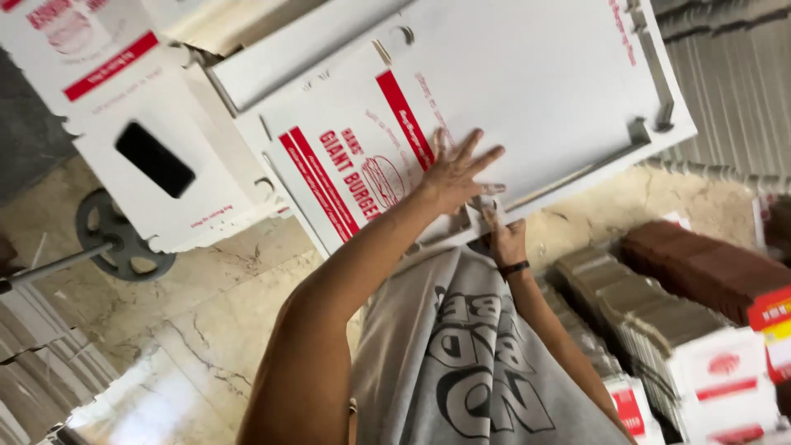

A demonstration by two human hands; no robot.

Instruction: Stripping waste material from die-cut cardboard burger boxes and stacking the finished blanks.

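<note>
Against the chest: flat white carton blank (pixel 494 91) is held.
Left hand (pixel 455 173): grip spread open, palm pressed on blank.
Right hand (pixel 507 241): grip pinched on blank's lower edge.

Left hand (pixel 456 175) flat on white carton blank (pixel 527 91); right hand (pixel 504 241) grips its edge.

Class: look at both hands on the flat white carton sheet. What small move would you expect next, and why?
Probably a fold along the near edge. The left hand lies spread flat on the white carton sheet, pinning it, while the right hand grips its lower edge from beneath.
</note>
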